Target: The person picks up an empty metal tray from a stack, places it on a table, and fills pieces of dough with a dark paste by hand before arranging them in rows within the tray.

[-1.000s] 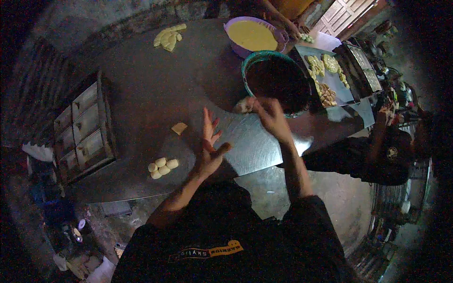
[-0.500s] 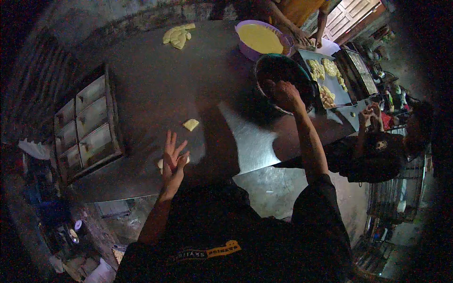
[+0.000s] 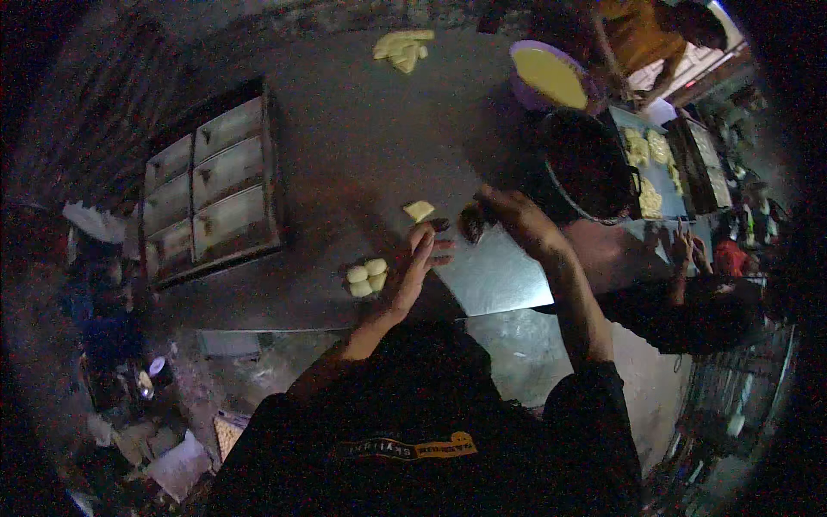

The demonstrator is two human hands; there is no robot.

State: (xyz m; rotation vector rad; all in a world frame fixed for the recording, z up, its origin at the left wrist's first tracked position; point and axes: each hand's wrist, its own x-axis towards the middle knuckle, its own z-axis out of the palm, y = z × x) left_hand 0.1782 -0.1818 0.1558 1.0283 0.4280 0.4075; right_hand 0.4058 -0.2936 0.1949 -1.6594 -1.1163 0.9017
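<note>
My right hand (image 3: 521,220) is closed round a dark, soft-looking lump (image 3: 472,224), between a large round bowl (image 3: 553,177) of dark contents and my left hand (image 3: 420,258). My left hand has its fingers apart, partly blurred, with something dark at the fingertips that I cannot make out clearly. A flat square of pale dough (image 3: 419,209) lies just above it. To its left, several small pale dough balls (image 3: 360,274) sit grouped on the metal table (image 3: 327,103).
A six-section metal mould (image 3: 271,172) stands left. At the back are cut dough pieces (image 3: 401,50) and a purple basin (image 3: 525,82) of yellow liquid. A co-worker in orange (image 3: 633,34) leans near a tray of pastries (image 3: 672,200); another in dark clothes (image 3: 724,314) works at the right.
My right hand has come out of the dark bowl toward my left hand, bringing a dark lump. My left hand has moved up toward it. The view has shifted, moving the table's items rightward.
</note>
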